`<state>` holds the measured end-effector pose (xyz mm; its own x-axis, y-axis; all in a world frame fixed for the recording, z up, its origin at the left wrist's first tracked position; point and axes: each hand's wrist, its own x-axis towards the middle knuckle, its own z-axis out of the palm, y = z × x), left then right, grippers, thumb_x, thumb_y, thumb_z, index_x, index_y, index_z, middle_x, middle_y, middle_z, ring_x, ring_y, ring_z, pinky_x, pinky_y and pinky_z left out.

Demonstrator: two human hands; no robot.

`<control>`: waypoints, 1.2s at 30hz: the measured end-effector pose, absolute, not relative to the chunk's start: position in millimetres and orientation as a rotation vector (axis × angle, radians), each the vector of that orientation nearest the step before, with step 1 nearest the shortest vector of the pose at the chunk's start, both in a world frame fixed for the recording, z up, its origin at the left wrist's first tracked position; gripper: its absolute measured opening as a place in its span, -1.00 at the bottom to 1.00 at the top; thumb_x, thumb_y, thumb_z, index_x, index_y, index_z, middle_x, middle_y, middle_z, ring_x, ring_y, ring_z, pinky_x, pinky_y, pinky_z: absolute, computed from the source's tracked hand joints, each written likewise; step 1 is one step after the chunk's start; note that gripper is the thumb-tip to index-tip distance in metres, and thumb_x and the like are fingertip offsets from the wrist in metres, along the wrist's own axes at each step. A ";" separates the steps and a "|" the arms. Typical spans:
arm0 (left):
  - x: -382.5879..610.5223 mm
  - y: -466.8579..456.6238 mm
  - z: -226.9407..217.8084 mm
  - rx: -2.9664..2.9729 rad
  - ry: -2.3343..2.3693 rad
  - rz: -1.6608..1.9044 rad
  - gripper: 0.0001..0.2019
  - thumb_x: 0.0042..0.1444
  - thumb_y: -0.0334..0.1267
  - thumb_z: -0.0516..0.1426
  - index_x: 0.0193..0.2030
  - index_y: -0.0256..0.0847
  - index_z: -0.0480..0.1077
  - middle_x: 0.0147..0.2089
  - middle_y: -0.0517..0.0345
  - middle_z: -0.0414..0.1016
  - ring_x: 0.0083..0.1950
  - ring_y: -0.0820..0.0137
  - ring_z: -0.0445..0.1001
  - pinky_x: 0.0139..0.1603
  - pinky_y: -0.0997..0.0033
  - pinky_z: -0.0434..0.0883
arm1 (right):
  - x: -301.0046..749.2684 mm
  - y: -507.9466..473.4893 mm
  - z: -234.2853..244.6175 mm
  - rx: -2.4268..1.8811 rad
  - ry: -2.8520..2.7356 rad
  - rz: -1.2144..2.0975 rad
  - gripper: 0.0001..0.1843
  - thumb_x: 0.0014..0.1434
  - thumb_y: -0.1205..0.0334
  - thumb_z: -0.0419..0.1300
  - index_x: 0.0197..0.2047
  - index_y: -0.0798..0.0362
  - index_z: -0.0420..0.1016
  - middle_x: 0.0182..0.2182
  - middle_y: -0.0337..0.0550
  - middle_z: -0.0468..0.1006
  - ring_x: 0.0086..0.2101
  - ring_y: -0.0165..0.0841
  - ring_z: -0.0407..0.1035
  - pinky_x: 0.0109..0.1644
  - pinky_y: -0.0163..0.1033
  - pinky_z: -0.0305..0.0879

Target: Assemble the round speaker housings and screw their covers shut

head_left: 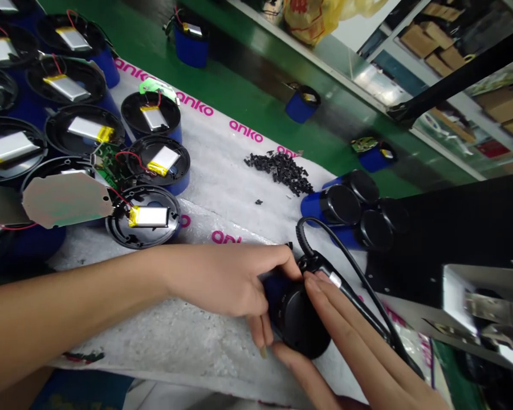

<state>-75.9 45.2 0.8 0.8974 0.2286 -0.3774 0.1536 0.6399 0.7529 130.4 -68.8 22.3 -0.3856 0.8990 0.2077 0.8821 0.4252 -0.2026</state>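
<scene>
My left hand (222, 279) is wrapped round the side of a dark blue cylindrical housing with a black cap (305, 322). The housing lies tilted, its black end turned toward me. My right hand (354, 347) grips the cap from the other side, thumb below and fingers stretched along the top. Just behind those fingers lies a black corded tool (346, 290) with a small white label, and its cable (350, 245) loops back over it. I cannot make out the tool's tip.
Open blue housings with silver batteries (154, 216) crowd the left, with a loose circuit board (68, 199) among them. A pile of small black parts (282, 171) sits on white foam (214, 154). Several capped blue cylinders (342, 205) stand right, near a metal box (474, 307).
</scene>
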 end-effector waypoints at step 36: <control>-46.6 12.7 6.9 1.479 0.993 0.077 -0.28 0.14 0.35 0.13 0.26 -0.13 0.35 -0.68 0.26 0.56 -0.60 0.23 0.61 -0.55 0.46 0.51 | 228.8 -128.3 49.4 -1.569 -1.525 -0.158 -0.60 0.48 0.20 -0.12 0.33 -0.01 0.13 0.00 -0.01 0.51 -0.10 -0.30 0.50 -0.13 -0.23 0.52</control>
<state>-46.6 12.7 6.9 0.6222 0.6014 -0.5011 0.5169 0.1651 0.8400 228.8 -128.3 49.4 0.2263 0.7290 0.6460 0.8458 0.1818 -0.5015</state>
